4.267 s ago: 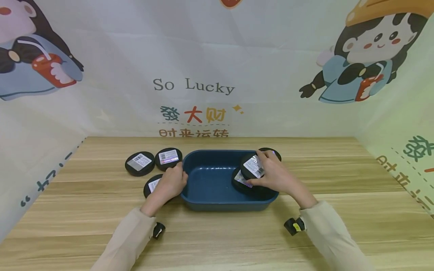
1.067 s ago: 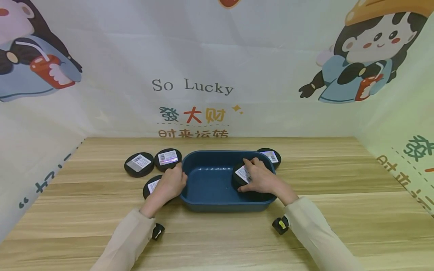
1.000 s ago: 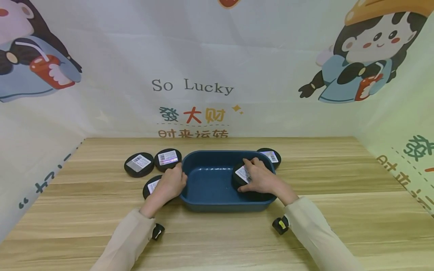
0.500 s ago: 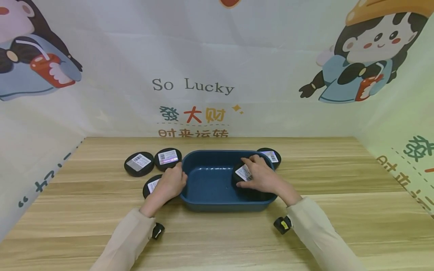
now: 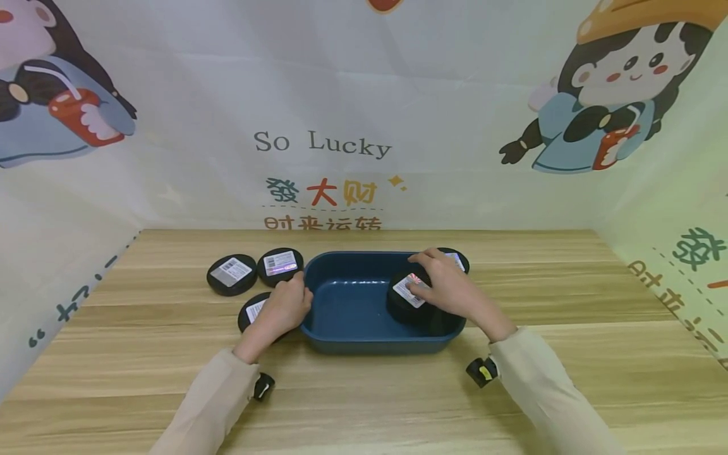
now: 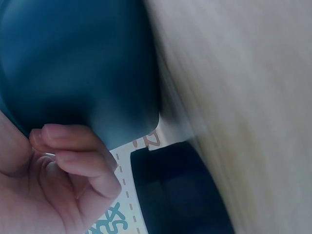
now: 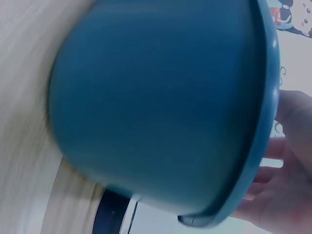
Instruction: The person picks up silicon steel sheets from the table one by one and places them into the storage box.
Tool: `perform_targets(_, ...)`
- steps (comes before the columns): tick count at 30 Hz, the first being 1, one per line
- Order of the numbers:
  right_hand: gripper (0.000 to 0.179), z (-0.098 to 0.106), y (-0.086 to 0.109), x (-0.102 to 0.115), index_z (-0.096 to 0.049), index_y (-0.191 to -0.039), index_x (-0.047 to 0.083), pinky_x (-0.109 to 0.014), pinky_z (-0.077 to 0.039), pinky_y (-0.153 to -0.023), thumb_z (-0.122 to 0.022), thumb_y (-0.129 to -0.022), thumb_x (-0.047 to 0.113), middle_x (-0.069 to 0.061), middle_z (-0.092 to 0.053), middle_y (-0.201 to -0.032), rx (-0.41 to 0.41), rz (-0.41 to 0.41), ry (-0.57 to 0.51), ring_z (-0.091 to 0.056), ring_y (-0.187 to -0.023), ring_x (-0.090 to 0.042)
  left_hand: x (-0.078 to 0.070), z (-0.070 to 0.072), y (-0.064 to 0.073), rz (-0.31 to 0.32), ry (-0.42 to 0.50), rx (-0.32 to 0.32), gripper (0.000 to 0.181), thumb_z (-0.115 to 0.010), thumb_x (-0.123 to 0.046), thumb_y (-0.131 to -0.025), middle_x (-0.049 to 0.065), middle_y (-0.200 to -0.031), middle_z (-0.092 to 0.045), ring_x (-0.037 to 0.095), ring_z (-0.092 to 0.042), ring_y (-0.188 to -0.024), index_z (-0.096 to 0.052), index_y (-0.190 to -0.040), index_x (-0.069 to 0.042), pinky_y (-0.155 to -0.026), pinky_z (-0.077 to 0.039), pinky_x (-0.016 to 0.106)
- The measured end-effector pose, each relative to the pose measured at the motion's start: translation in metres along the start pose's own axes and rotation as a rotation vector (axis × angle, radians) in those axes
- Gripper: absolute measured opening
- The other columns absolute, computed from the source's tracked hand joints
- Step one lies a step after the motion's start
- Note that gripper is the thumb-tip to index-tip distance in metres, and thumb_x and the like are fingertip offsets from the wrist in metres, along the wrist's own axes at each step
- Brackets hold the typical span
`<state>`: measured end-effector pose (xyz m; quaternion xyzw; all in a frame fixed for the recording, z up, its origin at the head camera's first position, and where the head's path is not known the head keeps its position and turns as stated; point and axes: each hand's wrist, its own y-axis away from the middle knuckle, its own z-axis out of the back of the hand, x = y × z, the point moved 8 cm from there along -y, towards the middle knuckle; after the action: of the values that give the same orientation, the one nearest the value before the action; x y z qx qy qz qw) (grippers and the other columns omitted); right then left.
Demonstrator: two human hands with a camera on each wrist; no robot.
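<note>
With spread, empty fingers, my right hand (image 5: 454, 289) hangs over the right side of the black disc (image 5: 405, 303) in the blue bin (image 5: 370, 347), whose left rim my left hand (image 5: 285, 304) grips.

Wood-grain tabletop (image 5: 364, 404); pale backdrop (image 5: 449, 120) behind, "So Lucky" lettering (image 5: 320, 143) on it, cartoon figure (image 5: 40, 95) upper left, second figure (image 5: 611, 104) upper right.

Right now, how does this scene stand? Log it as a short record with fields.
Left hand: grips the left rim of the dark-blue basin
Right hand: over the basin's right end, contact unclear
In basin: labelled black round container
Left of basin: three more labelled black round containers
Behind basin's right end: another labelled container, partly hidden
Surface: wood-grain table
</note>
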<state>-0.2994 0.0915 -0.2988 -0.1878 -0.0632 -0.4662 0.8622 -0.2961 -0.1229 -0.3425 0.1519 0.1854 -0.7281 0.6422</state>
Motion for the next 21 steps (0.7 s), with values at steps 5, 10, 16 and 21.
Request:
perform_targets(5, 0.037, 0.007, 0.0, -0.006, -0.057, -0.108, -0.007, -0.047, -0.039, -0.084, -0.063, -0.079, 0.015, -0.022, -0.055, -0.106, -0.06, -0.01, -0.009, -0.052, -0.099, -0.035, 0.0, 0.0, 0.0, 0.002, -0.002, 0.005, 0.036, -0.04, -0.006, -0.086, 0.032, -0.089, -0.057, 0.035, -0.059, -0.078, -0.043, -0.115, 0.015, -0.067, -0.046, 0.046)
perform_targets(10, 0.034, 0.014, -0.001, -0.016, -0.058, -0.104, -0.01, -0.045, -0.043, -0.078, -0.064, -0.077, 0.01, -0.023, -0.057, -0.1, -0.118, 0.0, -0.035, -0.055, -0.091, -0.034, 0.0, 0.0, 0.0, 0.003, 0.003, 0.007, 0.038, -0.04, -0.006, -0.086, 0.033, -0.09, -0.057, 0.034, -0.058, -0.078, -0.042, -0.117, 0.016, -0.067, -0.046, 0.046)
perform_targets(16, 0.033, 0.021, 0.0, -0.033, -0.056, -0.104, -0.012, -0.044, -0.045, -0.076, -0.063, -0.078, 0.008, -0.025, -0.057, -0.098, -0.166, -0.029, -0.076, -0.057, -0.088, -0.036, 0.0, -0.001, 0.0, 0.002, 0.008, 0.01, 0.034, -0.04, -0.006, -0.086, 0.031, -0.086, -0.057, 0.031, -0.058, -0.073, -0.044, -0.112, 0.015, -0.063, -0.046, 0.044)
perform_targets(21, 0.032, 0.023, 0.003, -0.046, -0.056, -0.103, -0.013, -0.045, -0.044, -0.075, -0.061, -0.078, 0.007, -0.026, -0.057, -0.096, -0.183, -0.063, -0.082, -0.056, -0.087, -0.036, 0.0, -0.001, -0.001, -0.006, 0.01, 0.007, 0.026, -0.041, -0.006, -0.085, 0.028, -0.078, -0.057, 0.028, -0.056, -0.067, -0.047, -0.104, 0.012, -0.058, -0.045, 0.041)
